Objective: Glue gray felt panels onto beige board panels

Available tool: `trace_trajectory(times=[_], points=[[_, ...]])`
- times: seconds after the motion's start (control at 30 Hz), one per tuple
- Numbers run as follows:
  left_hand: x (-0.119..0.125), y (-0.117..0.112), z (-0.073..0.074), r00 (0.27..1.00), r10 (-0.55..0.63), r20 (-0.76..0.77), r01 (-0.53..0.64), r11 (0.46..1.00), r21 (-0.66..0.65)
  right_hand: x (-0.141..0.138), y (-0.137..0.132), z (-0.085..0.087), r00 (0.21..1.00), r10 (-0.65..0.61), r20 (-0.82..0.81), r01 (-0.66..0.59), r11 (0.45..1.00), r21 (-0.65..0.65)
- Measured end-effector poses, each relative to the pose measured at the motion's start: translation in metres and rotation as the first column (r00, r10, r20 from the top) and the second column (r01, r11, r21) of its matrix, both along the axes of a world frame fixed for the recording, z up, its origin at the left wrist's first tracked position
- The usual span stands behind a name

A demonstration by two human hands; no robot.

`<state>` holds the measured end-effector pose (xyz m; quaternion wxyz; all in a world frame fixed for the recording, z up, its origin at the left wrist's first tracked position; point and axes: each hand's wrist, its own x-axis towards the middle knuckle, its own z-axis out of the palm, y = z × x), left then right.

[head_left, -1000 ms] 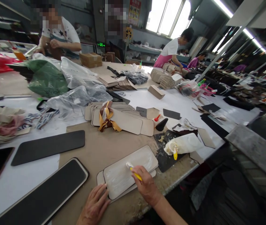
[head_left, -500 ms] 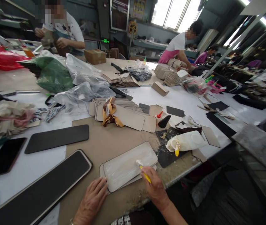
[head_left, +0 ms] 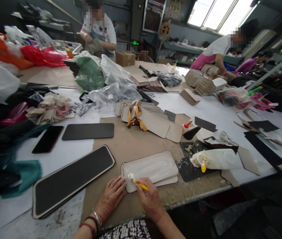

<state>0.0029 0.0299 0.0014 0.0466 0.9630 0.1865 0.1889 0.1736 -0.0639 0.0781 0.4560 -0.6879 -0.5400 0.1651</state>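
A beige rectangular panel (head_left: 156, 164) with rounded corners lies in front of me, its top streaked with a wet whitish coat. A second panel (head_left: 169, 180) shows beneath it. My right hand (head_left: 149, 198) grips a small brush (head_left: 143, 186) by its yellow handle, with the white-smeared bristles on the panel's left end. At that same left edge my left hand (head_left: 113, 195) lies flat, fingers stretched out and fingertips touching the panel's border. To the right a whitish plastic bottle (head_left: 222, 158) lies on its side, with another yellow-handled brush (head_left: 203, 166) at its white-caked opening.
A long black panel with a pale rim (head_left: 73, 181) lies at left, near a plain black panel (head_left: 88, 131) and a phone (head_left: 47, 139). Beyond stands a ribbon-tied stack of panels (head_left: 153, 122). Plastic bags (head_left: 113, 96) lie farther back. Two people work across the table.
My right hand has carried the brush from the panel's middle to its left end, close to my left hand. The view has swung left, showing more cloth and bags there.
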Motion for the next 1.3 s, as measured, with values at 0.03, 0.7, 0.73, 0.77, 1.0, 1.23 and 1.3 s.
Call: trace_trajectory(times=[0.03,0.7,0.73,0.77,1.0,1.23,1.3], points=[[0.000,-0.001,0.000,1.000,0.005,0.004,-0.005,1.000,-0.006,0.003,0.006,-0.001,0.995,-0.067,-0.075,0.066,0.998,-0.010],[0.002,-0.004,0.001,0.997,0.052,0.065,-0.045,0.994,-0.101,0.079,-0.021,-0.017,0.876,-0.468,-0.115,0.445,0.878,-0.176],[0.002,-0.004,0.001,0.997,0.044,0.058,-0.039,0.995,-0.091,0.094,-0.027,-0.016,0.851,-0.525,-0.020,0.516,0.842,-0.155],[0.002,-0.003,0.001,0.998,0.039,0.051,-0.035,0.996,-0.081,0.109,-0.033,-0.013,0.830,-0.553,0.077,0.558,0.821,-0.119],[0.001,0.000,0.002,0.999,0.025,0.049,-0.023,0.999,-0.040,0.066,-0.029,0.004,0.917,-0.335,0.218,0.335,0.941,0.038],[0.001,0.001,0.001,0.998,0.015,0.053,-0.015,1.000,-0.003,0.041,0.001,-0.013,0.938,-0.246,-0.244,0.210,0.964,-0.164],[0.001,0.001,0.001,0.999,0.013,0.046,-0.013,1.000,-0.002,0.081,-0.004,-0.018,0.895,-0.405,-0.189,0.372,0.909,-0.187]])
